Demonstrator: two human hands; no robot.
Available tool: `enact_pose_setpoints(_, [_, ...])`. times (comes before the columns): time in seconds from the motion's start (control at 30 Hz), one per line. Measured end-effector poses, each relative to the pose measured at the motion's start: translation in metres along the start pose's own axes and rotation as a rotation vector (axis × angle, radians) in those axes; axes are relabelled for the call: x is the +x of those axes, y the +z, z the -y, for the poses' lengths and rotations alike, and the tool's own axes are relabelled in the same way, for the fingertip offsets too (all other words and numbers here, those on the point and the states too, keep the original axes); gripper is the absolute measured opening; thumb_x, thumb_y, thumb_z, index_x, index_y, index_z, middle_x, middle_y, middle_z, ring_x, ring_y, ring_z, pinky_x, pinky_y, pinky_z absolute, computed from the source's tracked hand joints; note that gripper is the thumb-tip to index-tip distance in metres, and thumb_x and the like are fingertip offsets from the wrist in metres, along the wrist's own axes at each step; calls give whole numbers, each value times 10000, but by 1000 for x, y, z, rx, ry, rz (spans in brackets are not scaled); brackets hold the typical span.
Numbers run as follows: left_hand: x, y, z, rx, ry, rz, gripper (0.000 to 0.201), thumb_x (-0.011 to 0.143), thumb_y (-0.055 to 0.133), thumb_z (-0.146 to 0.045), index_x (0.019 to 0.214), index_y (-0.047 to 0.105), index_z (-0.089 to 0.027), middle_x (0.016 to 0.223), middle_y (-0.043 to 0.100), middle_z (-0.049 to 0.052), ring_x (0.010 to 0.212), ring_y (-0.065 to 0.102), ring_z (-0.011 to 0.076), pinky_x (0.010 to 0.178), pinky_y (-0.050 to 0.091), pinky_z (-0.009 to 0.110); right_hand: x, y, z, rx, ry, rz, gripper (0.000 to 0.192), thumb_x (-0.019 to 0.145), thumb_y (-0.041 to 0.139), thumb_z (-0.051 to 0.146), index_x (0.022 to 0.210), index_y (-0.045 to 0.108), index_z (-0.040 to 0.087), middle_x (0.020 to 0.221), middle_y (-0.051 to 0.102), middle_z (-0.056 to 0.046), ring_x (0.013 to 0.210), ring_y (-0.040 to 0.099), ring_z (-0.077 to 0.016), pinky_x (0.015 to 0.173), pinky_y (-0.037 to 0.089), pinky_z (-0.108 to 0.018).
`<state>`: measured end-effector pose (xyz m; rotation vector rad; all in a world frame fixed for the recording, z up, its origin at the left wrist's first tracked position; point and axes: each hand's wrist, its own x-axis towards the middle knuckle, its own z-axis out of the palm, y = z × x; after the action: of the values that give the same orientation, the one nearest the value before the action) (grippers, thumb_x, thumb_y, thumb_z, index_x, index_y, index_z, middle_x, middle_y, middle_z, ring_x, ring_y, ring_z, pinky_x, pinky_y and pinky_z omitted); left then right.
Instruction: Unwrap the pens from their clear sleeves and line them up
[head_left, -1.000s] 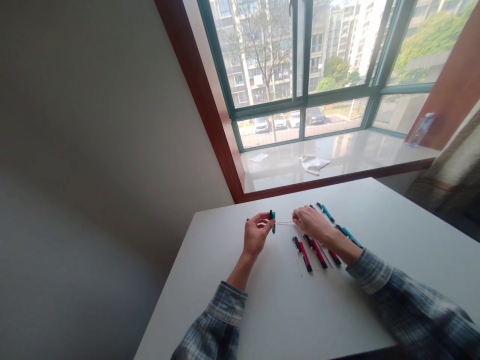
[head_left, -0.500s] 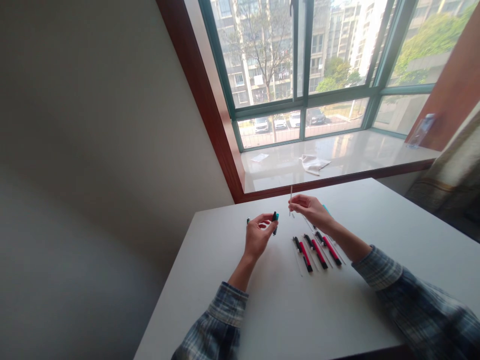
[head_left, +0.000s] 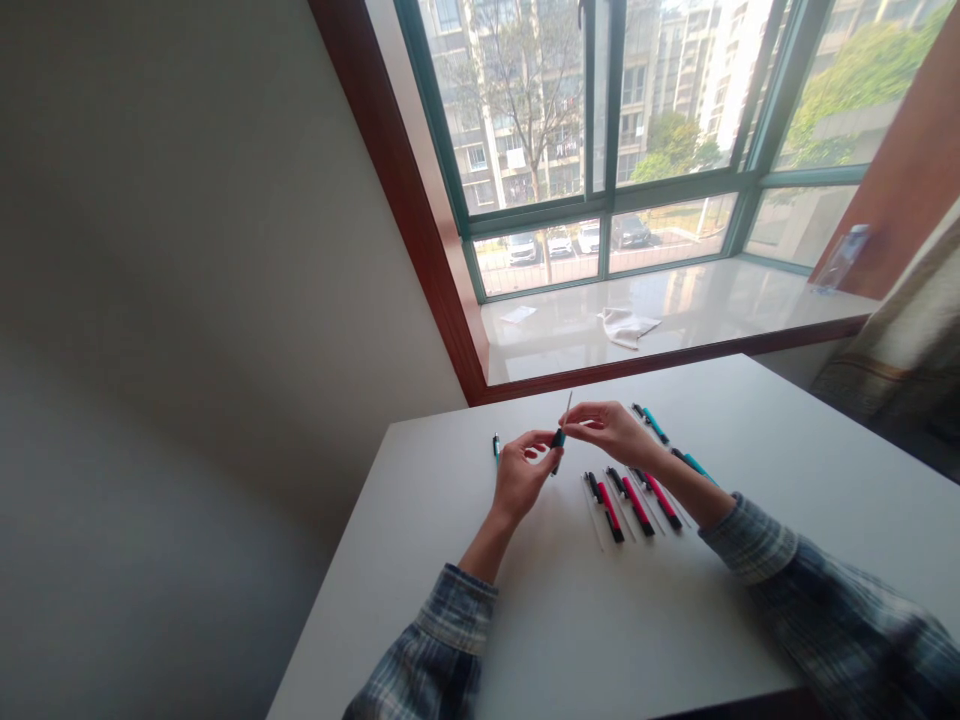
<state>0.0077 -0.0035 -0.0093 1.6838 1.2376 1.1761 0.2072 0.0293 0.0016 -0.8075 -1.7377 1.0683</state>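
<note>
My left hand [head_left: 516,482] pinches teal and black pen parts [head_left: 557,439] between thumb and fingers, above the white table. Closed on a thin pale pen refill [head_left: 569,402], my right hand [head_left: 611,428] is right beside them. The refill stands nearly upright and its lower end meets the pen parts; whether it is inside cannot be made out. Below my right hand lie pink and black pen parts [head_left: 611,512] in a row, with thin refills [head_left: 595,520] among them. Teal and black pen parts [head_left: 655,426] rest behind my right forearm, partly covered by it.
Another teal and black pen piece [head_left: 496,447] lies left of my left hand on the white table [head_left: 435,540]. Beyond the table's far edge, the window sill [head_left: 555,345] holds a white cloth [head_left: 628,327] and a clear bottle [head_left: 841,262]. A wall rises on the left.
My right hand has moved left and slightly down, bringing the refill to the pen parts in my left hand. The left hand has barely shifted. More teal pens now show behind the right forearm.
</note>
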Motion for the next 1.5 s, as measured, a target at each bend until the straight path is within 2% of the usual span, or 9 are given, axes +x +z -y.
enact_pose_setpoints(0.07, [1,-1,-2,-57,-16,4,260,805,766,-390,989,806,-211,990,782,82,848,675,224,787,543,366,-1,-2,-2,-118,-11,3,330,897,693,501,1042,773,216,1049,776,-69,964,717,-241,830,581,-369])
enact_pose_setpoints(0.2, [1,-2,-6,-184,-69,-37,275,772,803,-395,966,797,-200,1003,778,82,907,677,227,856,539,371,-4,-15,-15,-593,-20,-160,237,990,584,353,1069,782,250,1051,782,-67,994,680,-263,873,534,-401])
enact_pose_setpoints(0.3, [1,-3,-9,-230,-93,-63,269,770,806,-391,953,795,-194,1018,778,85,959,678,238,905,533,387,-6,-23,-29,-877,21,-117,241,985,575,251,1108,781,232,1061,775,-94,1000,639,-297,891,504,-426])
enact_pose_setpoints(0.4, [0,-3,-12,-230,-99,-72,278,763,809,-390,955,794,-190,1019,777,87,956,678,239,909,538,399,-7,-25,-39,-997,63,-30,254,983,580,236,1137,782,217,1050,769,-119,992,621,-309,891,489,-418])
enact_pose_setpoints(0.57, [-2,-2,-15,-176,-93,-78,285,772,795,-411,954,794,-192,1022,778,89,950,682,241,866,551,384,-5,-22,-40,-1041,76,2,242,990,583,271,1087,797,211,1022,767,-137,999,613,-312,887,479,-398])
enact_pose_setpoints(1.03, [1,-3,-6,-12,-28,-78,225,781,779,-363,947,802,-212,962,778,68,848,675,212,795,544,360,-4,-14,-35,-892,8,73,166,927,610,162,869,763,190,886,759,-98,888,658,-257,853,484,-369])
enact_pose_setpoints(1.17, [-1,-3,-4,52,-31,-59,247,798,768,-377,989,811,-226,964,785,71,862,679,227,808,544,381,-2,-12,-33,-553,42,-41,173,948,610,312,963,751,213,926,771,-55,857,686,-216,811,510,-344])
enact_pose_setpoints(1.3, [-2,-4,-1,43,-61,-14,253,805,762,-379,998,811,-223,979,790,75,848,676,231,788,544,383,3,-14,-32,-130,92,-150,347,895,674,475,1103,739,205,899,759,-48,811,684,-194,760,539,-333])
enact_pose_setpoints(1.5, [-2,-5,2,50,-87,38,221,802,758,-356,958,815,-210,983,792,79,814,669,218,755,547,365,4,-18,-25,258,189,-309,423,747,828,535,997,744,204,922,752,-56,848,697,-189,794,563,-332])
